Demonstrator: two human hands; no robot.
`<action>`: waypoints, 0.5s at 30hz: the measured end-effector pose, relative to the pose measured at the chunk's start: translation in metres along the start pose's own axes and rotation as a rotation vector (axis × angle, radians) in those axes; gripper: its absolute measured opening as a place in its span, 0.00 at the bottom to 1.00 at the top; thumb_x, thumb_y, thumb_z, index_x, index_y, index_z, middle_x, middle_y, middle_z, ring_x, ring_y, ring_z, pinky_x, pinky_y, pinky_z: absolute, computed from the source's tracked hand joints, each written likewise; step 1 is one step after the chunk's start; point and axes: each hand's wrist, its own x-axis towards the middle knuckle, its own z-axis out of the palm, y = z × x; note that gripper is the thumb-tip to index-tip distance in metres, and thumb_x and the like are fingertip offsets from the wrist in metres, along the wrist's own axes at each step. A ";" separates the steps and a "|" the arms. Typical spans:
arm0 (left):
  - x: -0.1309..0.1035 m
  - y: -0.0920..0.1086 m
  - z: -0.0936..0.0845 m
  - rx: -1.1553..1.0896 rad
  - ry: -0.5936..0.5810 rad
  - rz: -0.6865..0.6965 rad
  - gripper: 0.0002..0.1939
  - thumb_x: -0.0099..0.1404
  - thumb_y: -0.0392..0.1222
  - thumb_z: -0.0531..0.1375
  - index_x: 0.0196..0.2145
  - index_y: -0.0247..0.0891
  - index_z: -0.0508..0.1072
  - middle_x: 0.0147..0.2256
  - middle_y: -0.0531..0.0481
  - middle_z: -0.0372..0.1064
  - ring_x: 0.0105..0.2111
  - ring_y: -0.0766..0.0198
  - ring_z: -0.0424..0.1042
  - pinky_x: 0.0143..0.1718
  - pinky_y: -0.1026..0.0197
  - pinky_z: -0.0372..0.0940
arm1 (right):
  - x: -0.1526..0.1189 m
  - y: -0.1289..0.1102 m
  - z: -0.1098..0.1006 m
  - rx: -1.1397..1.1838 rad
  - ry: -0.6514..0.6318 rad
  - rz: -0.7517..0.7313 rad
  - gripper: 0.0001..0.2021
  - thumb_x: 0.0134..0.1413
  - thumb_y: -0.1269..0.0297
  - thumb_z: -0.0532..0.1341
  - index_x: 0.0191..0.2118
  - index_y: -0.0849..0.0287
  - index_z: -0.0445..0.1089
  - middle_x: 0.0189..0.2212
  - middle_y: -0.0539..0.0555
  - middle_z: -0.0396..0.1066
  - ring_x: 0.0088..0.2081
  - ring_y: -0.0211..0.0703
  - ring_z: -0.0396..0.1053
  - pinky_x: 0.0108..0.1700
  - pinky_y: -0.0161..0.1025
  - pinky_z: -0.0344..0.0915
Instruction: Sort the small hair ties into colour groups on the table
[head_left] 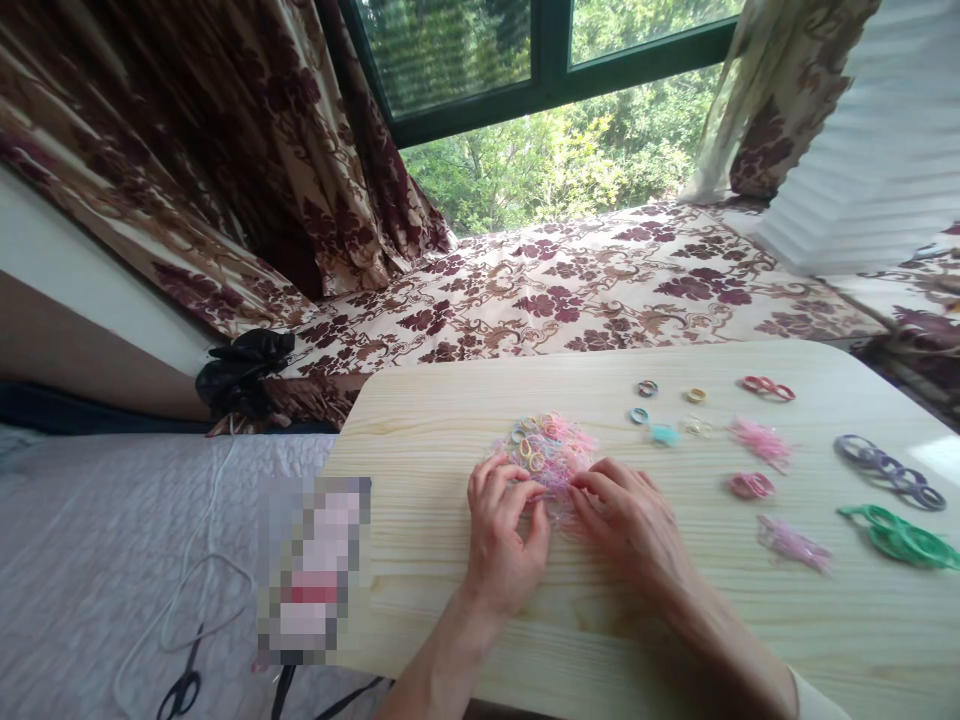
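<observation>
A loose pile of small elastic hair bands (559, 450), mostly clear pink and lilac with several thicker pastel hair ties on top, lies on the pale wooden table (420, 440). My left hand (506, 525) rests at the pile's left and near side, fingers bent and apart, tips touching the bands. From the right, my right hand (630, 510) reaches into the pile's near right edge. Its fingers are slightly curved and apart, and I see nothing held in them. The fingertips partly cover the bands below them.
On the table's right lie red hair ties (766, 388), pink bands (761, 442), a pink tie bundle (751, 486), lilac bands (795, 545), purple ties (889, 470), green ties (904, 538) and turquoise bands (664, 434). A blurred-out object (319, 570) covers the left edge. Scissors (180, 690) lie on the bed.
</observation>
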 end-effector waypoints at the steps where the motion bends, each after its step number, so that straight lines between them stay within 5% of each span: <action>1: 0.000 0.000 0.000 0.003 -0.001 -0.001 0.10 0.61 0.28 0.58 0.38 0.40 0.73 0.39 0.46 0.69 0.52 0.52 0.66 0.57 0.42 0.64 | 0.000 0.000 -0.002 0.006 0.007 0.003 0.13 0.65 0.61 0.53 0.34 0.55 0.73 0.32 0.51 0.73 0.32 0.39 0.69 0.39 0.39 0.59; 15: 0.001 0.002 -0.001 0.006 -0.014 -0.020 0.10 0.62 0.29 0.58 0.38 0.41 0.74 0.39 0.46 0.69 0.53 0.53 0.65 0.58 0.42 0.63 | -0.005 0.004 -0.013 0.126 -0.003 0.163 0.14 0.64 0.57 0.53 0.32 0.52 0.74 0.31 0.51 0.74 0.32 0.40 0.70 0.37 0.39 0.64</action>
